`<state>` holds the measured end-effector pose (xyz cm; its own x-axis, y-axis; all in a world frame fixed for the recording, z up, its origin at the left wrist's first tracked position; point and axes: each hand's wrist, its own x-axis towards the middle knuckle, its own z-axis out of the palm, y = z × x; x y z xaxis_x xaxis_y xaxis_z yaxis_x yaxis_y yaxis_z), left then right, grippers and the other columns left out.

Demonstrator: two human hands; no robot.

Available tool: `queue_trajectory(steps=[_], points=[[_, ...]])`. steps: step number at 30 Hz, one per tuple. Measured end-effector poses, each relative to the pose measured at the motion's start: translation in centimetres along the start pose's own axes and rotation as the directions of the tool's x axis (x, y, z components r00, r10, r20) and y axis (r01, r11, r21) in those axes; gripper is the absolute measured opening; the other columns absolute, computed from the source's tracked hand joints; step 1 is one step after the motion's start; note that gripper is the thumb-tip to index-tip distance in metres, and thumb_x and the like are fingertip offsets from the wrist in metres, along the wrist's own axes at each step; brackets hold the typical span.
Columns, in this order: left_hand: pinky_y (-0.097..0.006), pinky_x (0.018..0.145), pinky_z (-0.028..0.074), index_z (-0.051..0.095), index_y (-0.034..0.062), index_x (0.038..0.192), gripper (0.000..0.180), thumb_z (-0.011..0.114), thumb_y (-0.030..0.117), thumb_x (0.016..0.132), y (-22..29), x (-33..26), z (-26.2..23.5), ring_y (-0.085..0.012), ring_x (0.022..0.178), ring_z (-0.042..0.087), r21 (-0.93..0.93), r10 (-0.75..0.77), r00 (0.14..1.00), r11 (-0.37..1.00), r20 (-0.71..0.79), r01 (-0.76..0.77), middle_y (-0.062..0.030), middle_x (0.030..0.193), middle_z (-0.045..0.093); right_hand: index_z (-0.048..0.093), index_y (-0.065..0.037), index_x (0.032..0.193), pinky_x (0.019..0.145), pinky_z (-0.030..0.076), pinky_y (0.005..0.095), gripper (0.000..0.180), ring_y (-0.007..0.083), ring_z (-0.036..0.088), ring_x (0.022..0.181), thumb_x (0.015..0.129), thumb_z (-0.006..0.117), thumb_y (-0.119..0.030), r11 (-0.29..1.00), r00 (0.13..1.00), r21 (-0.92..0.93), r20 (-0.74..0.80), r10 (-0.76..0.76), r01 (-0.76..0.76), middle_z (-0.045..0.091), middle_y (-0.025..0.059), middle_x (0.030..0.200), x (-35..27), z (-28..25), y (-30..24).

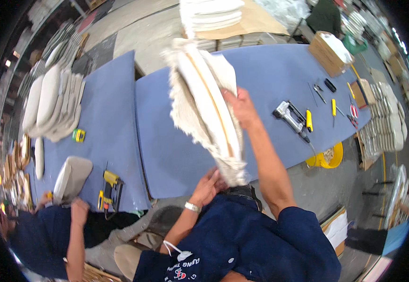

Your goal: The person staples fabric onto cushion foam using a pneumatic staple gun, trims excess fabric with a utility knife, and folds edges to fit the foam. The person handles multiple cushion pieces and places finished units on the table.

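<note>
Tilted on edge above the blue table, a seat cushion shows white padding, a thin tan strip like a board edge, and loose beige fabric with frayed borders. My right hand grips its right side partway up, the thumb on the fabric and the fingers behind. At the lower end, close to my body, my left hand is closed around the fabric corner; some of its fingers are hidden. A staple gun with an air hose lies on the table to the right, beside a yellow-handled tool.
The blue table also carries pliers, a yellow screwdriver and a cardboard box. A yellow bucket stands below its right edge. At left, a co-worker handles a cushion near another staple gun and stacked cushions.
</note>
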<state>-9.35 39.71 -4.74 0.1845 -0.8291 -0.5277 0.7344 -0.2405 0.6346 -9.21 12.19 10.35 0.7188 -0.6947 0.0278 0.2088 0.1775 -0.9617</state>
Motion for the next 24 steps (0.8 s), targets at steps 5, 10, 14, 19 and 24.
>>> queue_trajectory(steps=[5,10,14,19,24], points=[[-0.059,0.116,0.038,0.038,0.0084,0.155,0.077,0.037,0.064,0.101,11.7,-0.4,-3.8,-0.0386,0.143,0.042,-0.610,0.429,0.900,0.696,-0.069,-0.379,-0.0172,0.158,0.041,0.070,-0.002,0.119,0.079,0.054,0.0340,0.029,0.0238,0.068,0.081,0.101,0.061,-0.023,0.674,0.853,-0.717,0.454,0.258,0.178,0.076,0.0106,0.096,-2.5,4.3,-4.9],[-0.058,0.119,0.034,0.044,0.0084,0.153,0.067,0.039,0.051,0.102,10.5,-0.7,-3.2,-0.0382,0.143,0.043,-0.693,0.312,0.902,0.579,-0.298,-0.430,-0.0166,0.156,0.045,0.069,-0.009,0.124,0.083,0.054,0.0372,0.032,0.0390,0.071,0.095,0.097,0.064,-0.025,0.535,0.901,-0.822,0.366,0.233,0.196,0.072,0.0226,0.106,-5.2,0.1,6.3],[-0.055,0.117,0.037,0.051,0.0063,0.147,0.060,0.040,0.044,0.102,5.9,-2.3,-6.0,-0.0361,0.137,0.051,-0.742,0.286,0.901,0.512,-0.327,-0.433,-0.0168,0.149,0.054,0.068,-0.004,0.126,0.086,0.052,0.0322,0.032,0.0242,0.071,0.100,0.096,0.065,-0.014,0.496,0.876,-0.847,0.373,0.305,0.188,0.074,0.0210,0.108,-8.0,1.3,8.0],[-0.050,0.112,0.044,0.050,0.0037,0.147,0.063,0.042,0.052,0.107,6.1,-3.7,-7.9,-0.0310,0.131,0.056,-0.680,0.402,0.856,0.529,-0.327,-0.508,-0.0130,0.147,0.056,0.068,-0.006,0.128,0.091,0.053,0.0332,0.035,0.0289,0.073,0.107,0.093,0.063,-0.004,0.633,0.869,-0.763,0.396,0.296,0.131,0.073,0.0197,0.116,-8.3,0.4,8.5],[-0.040,0.102,0.052,0.028,0.0203,0.162,0.062,0.036,0.053,0.110,9.7,-6.9,-5.0,-0.0209,0.113,0.062,-0.115,0.430,0.789,0.844,-0.439,-0.524,-0.0091,0.133,0.062,0.067,-0.001,0.129,0.095,0.052,0.0308,0.038,0.0211,0.071,0.109,0.091,0.061,-0.001,0.645,0.920,-0.761,0.297,0.254,0.067,0.075,0.0179,0.117,-8.2,-0.9,6.2]])
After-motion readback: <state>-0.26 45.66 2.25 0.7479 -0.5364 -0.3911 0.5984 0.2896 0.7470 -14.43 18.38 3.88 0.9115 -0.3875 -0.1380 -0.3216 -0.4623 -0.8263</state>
